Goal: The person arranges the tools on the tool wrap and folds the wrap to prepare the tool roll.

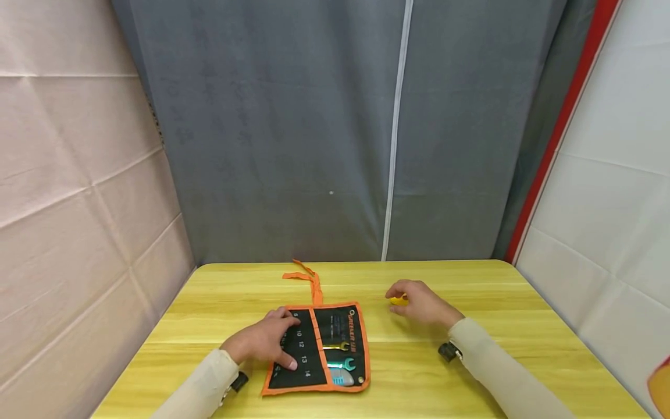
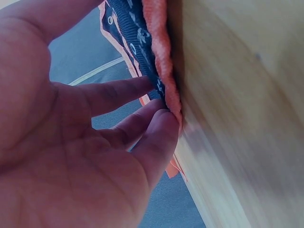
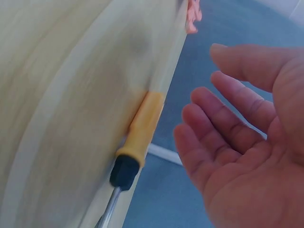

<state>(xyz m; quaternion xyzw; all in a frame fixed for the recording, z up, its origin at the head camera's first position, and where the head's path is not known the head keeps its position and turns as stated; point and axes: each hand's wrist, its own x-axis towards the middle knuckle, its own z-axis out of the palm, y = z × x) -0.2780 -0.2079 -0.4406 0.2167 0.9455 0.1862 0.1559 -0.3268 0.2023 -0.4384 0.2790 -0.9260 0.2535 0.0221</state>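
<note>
A black tool pouch (image 1: 305, 381) with orange trim lies spread out before me, printed with size numbers. Across its left part rests my left hand (image 1: 264, 340), thumb and fingers spread; the left wrist view shows its fingertips (image 2: 166, 121) pressing at the orange edge. Two open-ended wrenches, one gold (image 1: 337, 346) and one green (image 1: 342, 364), poke out of the pockets, above a grey-and-blue tool (image 1: 342, 377). On the right, my right hand (image 1: 421, 302) hovers, fingers loosely bent, beside a screwdriver (image 3: 145, 121) with a yellow handle and black collar. A gap separates palm and handle in the right wrist view.
Orange tie straps (image 1: 316, 285) trail from the pouch toward the back of the wooden table (image 1: 235, 291). A grey curtain (image 1: 288, 145) hangs behind the table, with pale cloth walls on both sides. A yellow-and-red object (image 1: 660, 387) shows at the right edge.
</note>
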